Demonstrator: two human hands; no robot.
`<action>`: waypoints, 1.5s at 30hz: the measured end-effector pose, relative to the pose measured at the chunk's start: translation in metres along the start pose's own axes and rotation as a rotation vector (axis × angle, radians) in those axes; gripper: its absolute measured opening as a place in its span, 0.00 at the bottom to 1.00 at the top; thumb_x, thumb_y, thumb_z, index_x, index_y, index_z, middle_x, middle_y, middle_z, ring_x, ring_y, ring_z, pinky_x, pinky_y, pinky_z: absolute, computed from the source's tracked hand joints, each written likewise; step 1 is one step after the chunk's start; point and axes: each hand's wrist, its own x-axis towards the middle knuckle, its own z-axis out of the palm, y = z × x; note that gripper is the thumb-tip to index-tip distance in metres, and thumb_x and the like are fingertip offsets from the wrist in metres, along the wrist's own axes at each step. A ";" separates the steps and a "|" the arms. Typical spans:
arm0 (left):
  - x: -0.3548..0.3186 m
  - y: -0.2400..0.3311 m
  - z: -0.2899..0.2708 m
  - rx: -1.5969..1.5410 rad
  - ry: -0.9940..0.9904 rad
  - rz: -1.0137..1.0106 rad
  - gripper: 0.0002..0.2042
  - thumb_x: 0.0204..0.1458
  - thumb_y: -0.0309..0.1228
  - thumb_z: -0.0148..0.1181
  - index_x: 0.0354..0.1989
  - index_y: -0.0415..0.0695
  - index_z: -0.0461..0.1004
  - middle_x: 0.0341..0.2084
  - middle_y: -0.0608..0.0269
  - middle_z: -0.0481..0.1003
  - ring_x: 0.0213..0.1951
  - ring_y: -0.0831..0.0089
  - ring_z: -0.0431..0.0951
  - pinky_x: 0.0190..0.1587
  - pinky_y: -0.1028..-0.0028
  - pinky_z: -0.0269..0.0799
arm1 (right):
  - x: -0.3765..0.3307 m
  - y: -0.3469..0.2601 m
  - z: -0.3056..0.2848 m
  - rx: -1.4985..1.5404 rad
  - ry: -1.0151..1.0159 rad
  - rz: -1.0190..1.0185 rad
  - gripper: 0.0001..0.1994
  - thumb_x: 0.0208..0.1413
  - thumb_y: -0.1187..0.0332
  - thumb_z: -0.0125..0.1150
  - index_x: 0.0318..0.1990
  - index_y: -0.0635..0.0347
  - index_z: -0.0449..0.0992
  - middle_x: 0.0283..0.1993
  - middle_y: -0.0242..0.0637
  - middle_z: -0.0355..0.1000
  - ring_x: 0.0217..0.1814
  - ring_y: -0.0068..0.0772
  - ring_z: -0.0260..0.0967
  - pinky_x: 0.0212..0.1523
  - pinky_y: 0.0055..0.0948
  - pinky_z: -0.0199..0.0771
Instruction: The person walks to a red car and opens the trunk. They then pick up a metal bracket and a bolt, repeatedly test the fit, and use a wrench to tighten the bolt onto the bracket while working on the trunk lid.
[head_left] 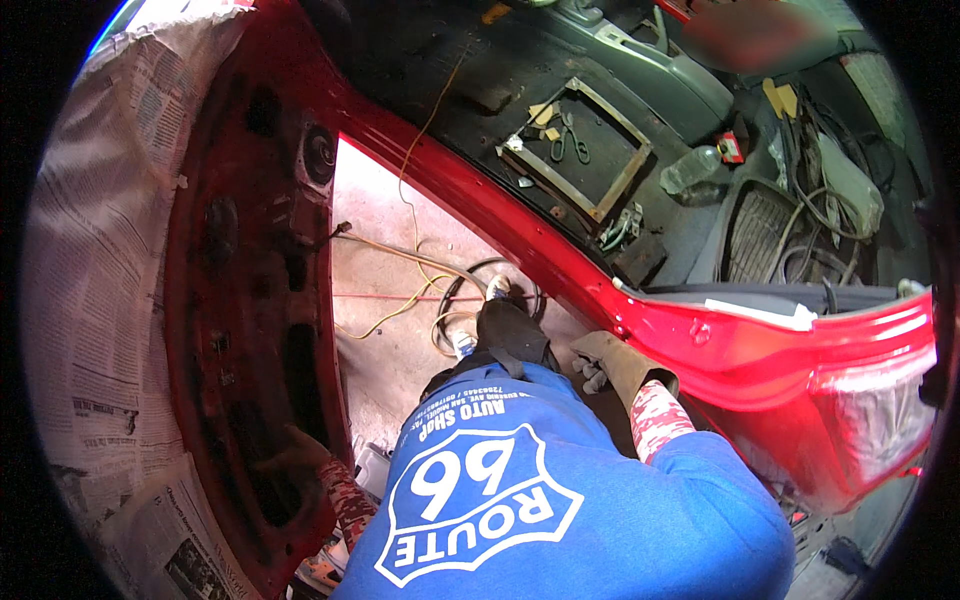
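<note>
My left hand (pixel 290 458), in a dark glove, lies flat against the inner face of an open red car door (pixel 250 300), near a dark opening low in the panel. Wearing a tan glove, my right hand (pixel 612 362) rests on the red door sill (pixel 560 265) of the car body, fingers bent over its edge. Neither hand holds a tool. Both sleeves are red and white patterned. My blue shirt (pixel 600 520) with a white shield emblem fills the lower middle, and my dark knee (pixel 510 328) pokes out above it.
Newspaper (pixel 90 250) masks the door's outer side at left. Yellow and red cables (pixel 410 262) trail over the concrete floor. Inside the stripped cabin lie a metal frame (pixel 585 150), pliers (pixel 570 142), a clear plastic bottle (pixel 690 168) and tangled wiring (pixel 820 200).
</note>
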 end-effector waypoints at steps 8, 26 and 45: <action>-0.002 0.004 0.021 0.108 -0.005 0.038 0.44 0.55 0.33 0.70 0.71 0.35 0.44 0.61 0.36 0.65 0.60 0.50 0.72 0.66 0.58 0.65 | 0.049 -0.007 -0.053 -0.012 -0.001 0.010 0.12 0.62 0.61 0.61 0.45 0.56 0.85 0.44 0.45 0.82 0.44 0.45 0.83 0.46 0.43 0.83; -0.002 0.155 0.178 -0.175 -1.759 0.051 0.30 0.56 0.35 0.69 0.66 0.35 0.69 0.55 0.49 0.78 0.54 0.64 0.79 0.59 0.66 0.74 | 0.116 -0.043 -0.124 -0.087 0.100 0.096 0.14 0.63 0.58 0.59 0.45 0.54 0.86 0.45 0.43 0.82 0.45 0.45 0.83 0.48 0.46 0.83; -0.057 0.244 0.429 0.646 -1.954 1.235 0.18 0.52 0.44 0.62 0.42 0.43 0.79 0.43 0.40 0.81 0.48 0.41 0.81 0.52 0.48 0.76 | 0.270 -0.104 -0.147 -0.160 0.670 0.532 0.13 0.58 0.61 0.57 0.35 0.53 0.87 0.38 0.47 0.83 0.41 0.50 0.84 0.43 0.44 0.85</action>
